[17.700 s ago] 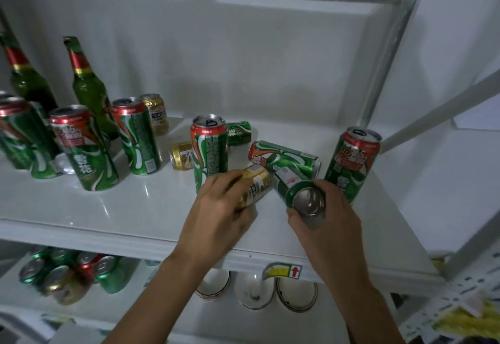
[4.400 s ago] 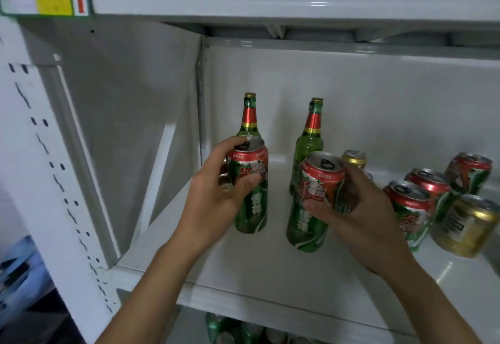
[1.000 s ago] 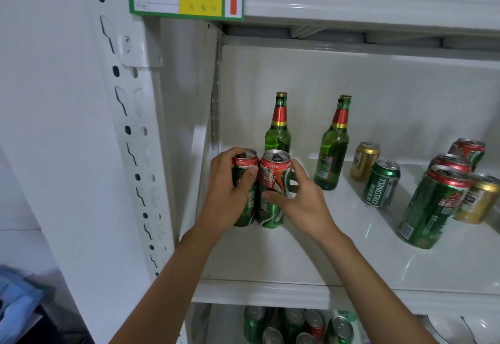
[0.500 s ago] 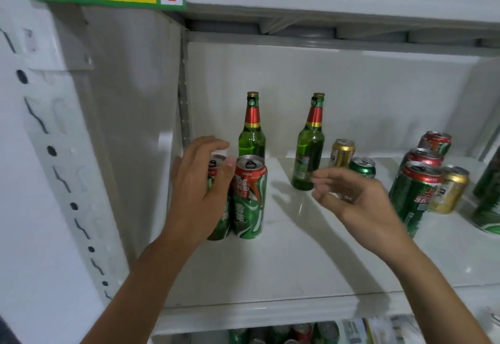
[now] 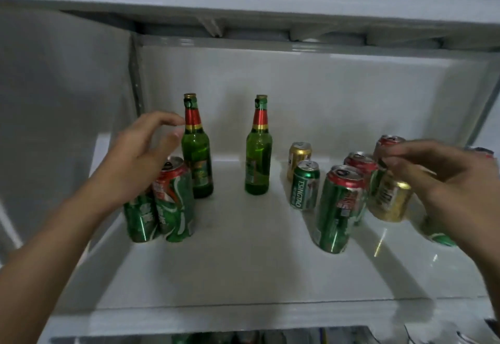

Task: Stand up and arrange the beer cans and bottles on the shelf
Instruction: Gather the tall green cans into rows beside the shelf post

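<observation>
Two tall green cans stand side by side at the shelf's left: one (image 5: 140, 216) partly behind my wrist, the other (image 5: 174, 200) red-topped. My left hand (image 5: 138, 159) hovers above them, fingers apart, holding nothing. Two green bottles (image 5: 196, 151) (image 5: 258, 151) stand upright behind. At the right stand a tall green can (image 5: 339, 208), a short Tsingtao can (image 5: 304, 185), gold cans (image 5: 297, 155) (image 5: 389, 200) and red-topped cans (image 5: 359, 161). My right hand (image 5: 443, 181) floats open in front of them, touching none. A green can (image 5: 437, 235) is half hidden under it.
The white shelf board (image 5: 243, 268) has bare room in the middle and along the front edge. A white side panel (image 5: 62, 116) closes the left. The shelf above (image 5: 243, 5) hangs low overhead. More cans show dimly on the level below.
My left hand has let go of the leftmost can and lifted above the pair. My right hand has swung right, over the cans there. The view has shifted right.
</observation>
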`<control>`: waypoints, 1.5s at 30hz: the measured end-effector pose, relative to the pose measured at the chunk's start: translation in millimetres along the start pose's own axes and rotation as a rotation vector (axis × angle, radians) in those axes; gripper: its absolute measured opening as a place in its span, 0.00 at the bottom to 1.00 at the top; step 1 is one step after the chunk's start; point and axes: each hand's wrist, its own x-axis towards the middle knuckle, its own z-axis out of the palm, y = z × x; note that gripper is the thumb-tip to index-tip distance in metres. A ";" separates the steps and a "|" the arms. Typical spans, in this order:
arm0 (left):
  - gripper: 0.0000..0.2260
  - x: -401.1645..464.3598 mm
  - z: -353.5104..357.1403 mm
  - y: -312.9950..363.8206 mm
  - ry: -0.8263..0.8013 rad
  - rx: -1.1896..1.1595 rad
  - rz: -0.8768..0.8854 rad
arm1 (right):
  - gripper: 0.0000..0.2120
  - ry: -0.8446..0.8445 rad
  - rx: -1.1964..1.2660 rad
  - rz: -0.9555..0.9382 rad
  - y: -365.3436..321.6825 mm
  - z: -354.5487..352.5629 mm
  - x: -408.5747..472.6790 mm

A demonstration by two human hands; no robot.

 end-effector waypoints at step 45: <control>0.32 103.2 73.1 -22.6 -0.986 0.708 -0.856 | 0.39 -1.081 -0.943 0.349 152.3 -21.6 135.7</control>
